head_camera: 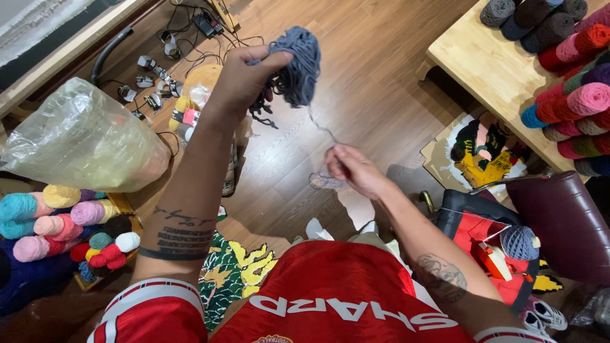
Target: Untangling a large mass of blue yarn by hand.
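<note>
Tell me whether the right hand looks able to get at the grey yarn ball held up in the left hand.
Probably yes: the right hand pinches the strand below the grey yarn ball, nothing between them.

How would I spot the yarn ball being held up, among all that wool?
Start at the wooden floor in the middle. Above it the left hand grips a grey-blue yarn ball, its strand running down to the right hand. Unlike the stacked yarns, it is held aloft.

A home yarn-craft or rug-making workroom. Yarn cones [572, 70] in many colours crowd a wooden bench [483, 63] at the right, and more yarn balls [57, 222] pile up at the left. Tufted rug pieces [486, 149] lie on the wood floor [381, 82], near cables [190, 38].
</note>
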